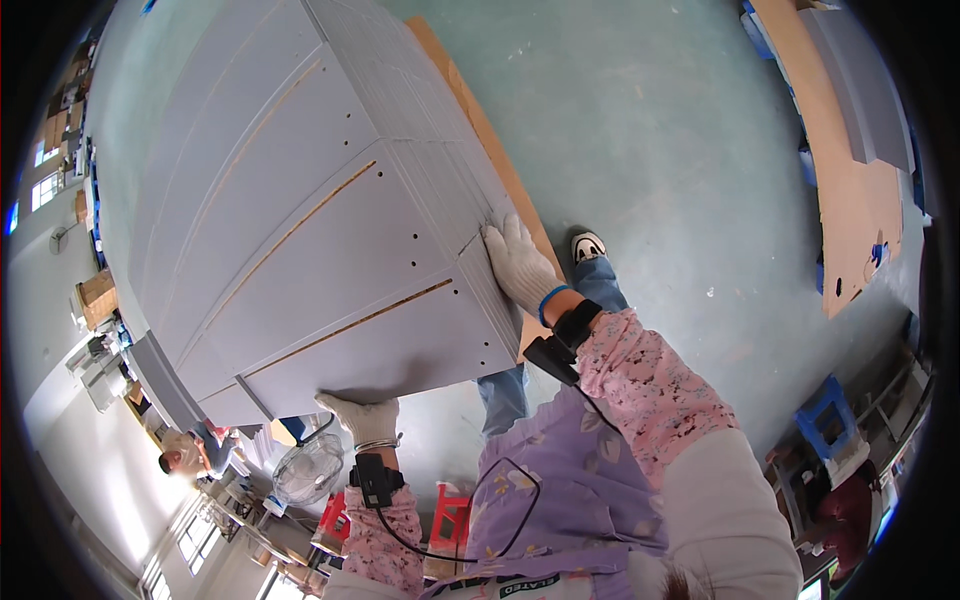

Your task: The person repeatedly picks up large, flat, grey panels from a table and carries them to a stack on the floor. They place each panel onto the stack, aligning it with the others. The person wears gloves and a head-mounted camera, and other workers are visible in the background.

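A tall stack of flat grey panels (330, 245) stands before me. Its top panel has long brown grooves and several small dark holes. My right hand (518, 262), in a white knit glove, lies against the stack's right side with the fingers stretched out along the panel edges. Against the near edge, my left hand (362, 416), gloved too, is partly hidden by the top panel; its visible fingers extend to the left. Both hands touch the stack, one on each of two adjoining sides. A brown board (470, 92) shows beneath the stack on its right.
Behind the left hand stands a round fan (308, 470), with red stools (450, 515) near it. At the far right are a brown board (850, 215) bearing grey panels and a blue stool (828, 418). Another person (190, 455) is at the lower left.
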Motion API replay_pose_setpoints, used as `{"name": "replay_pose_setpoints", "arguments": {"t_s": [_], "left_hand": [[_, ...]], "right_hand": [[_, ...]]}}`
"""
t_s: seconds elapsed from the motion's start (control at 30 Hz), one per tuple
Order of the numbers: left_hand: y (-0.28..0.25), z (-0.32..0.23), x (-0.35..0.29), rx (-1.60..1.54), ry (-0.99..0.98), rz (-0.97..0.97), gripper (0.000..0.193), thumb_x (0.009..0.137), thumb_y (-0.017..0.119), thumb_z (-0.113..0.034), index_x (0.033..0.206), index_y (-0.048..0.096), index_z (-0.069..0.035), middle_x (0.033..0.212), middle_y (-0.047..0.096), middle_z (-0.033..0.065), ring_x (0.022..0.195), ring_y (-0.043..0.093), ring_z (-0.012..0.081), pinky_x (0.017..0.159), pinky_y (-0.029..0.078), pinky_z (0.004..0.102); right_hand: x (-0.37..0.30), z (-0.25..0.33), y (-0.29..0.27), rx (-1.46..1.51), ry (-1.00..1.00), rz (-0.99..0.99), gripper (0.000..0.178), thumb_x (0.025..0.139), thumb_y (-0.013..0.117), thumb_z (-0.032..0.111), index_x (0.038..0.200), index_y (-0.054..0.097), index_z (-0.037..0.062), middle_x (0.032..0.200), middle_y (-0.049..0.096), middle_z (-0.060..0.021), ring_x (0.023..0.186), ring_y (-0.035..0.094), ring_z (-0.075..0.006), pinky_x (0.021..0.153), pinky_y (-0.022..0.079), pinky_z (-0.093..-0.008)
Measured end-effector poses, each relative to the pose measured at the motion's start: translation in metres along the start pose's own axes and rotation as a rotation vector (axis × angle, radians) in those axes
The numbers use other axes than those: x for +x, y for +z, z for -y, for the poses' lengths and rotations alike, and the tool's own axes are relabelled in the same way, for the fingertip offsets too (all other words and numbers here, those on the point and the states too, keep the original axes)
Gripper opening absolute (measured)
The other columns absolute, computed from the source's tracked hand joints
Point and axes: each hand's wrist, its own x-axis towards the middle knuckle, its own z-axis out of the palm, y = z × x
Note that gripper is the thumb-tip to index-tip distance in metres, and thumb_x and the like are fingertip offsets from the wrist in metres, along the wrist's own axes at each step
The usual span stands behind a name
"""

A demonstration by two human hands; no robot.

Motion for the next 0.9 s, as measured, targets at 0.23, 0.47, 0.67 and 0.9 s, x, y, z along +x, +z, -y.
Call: {"name": "replay_pose_setpoints", "arguments": {"t_s": [0.23,0.47,0.67,0.9], "left_hand": [[-0.006,0.000,0.005,-0.024,-0.020,0.051,0.061,0.082,0.051,-0.069,0.116,0.056,-0.019,0.118,0.057,-0.0044,0.106,0.054,0.0173,0.088,0.049,0.0364],[0.001,0.003,-0.009,-0.110,-0.055,0.059,0.056,0.084,0.050,-0.066,0.113,0.057,-0.019,0.113,0.058,-0.0049,0.102,0.054,0.0158,0.087,0.048,0.0351],[-0.014,-0.007,0.008,-0.275,-0.155,0.292,0.058,0.085,0.059,-0.058,0.125,0.050,-0.017,0.125,0.052,-0.0026,0.118,0.046,0.0198,0.103,0.036,0.0394],[-0.057,-0.068,0.078,-0.484,-0.008,0.289,0.046,0.087,0.065,-0.042,0.119,0.054,-0.011,0.119,0.058,0.0039,0.109,0.056,0.0229,0.096,0.046,0.0402]], "right_hand": [[-0.060,-0.027,0.010,1.209,1.006,-0.085,0.048,0.091,0.053,0.035,0.119,0.044,-0.0031,0.106,0.057,-0.0192,0.094,0.063,-0.0339,0.080,0.051,-0.0396],[-0.112,0.042,-0.005,0.614,0.021,-0.157,0.041,0.071,0.072,0.009,0.106,0.052,0.0015,0.090,0.064,-0.0117,0.086,0.065,-0.0247,0.070,0.052,-0.0321],[-0.114,0.022,0.018,0.474,-0.111,-0.143,0.038,0.076,0.069,0.013,0.109,0.052,0.0031,0.095,0.065,-0.0093,0.086,0.065,-0.0256,0.076,0.051,-0.0321],[-0.102,0.042,0.000,1.933,0.706,-0.056,0.036,0.098,0.033,0.024,0.122,0.050,0.0026,0.126,0.051,-0.0163,0.119,0.045,-0.0336,0.099,0.036,-0.0553]]}}
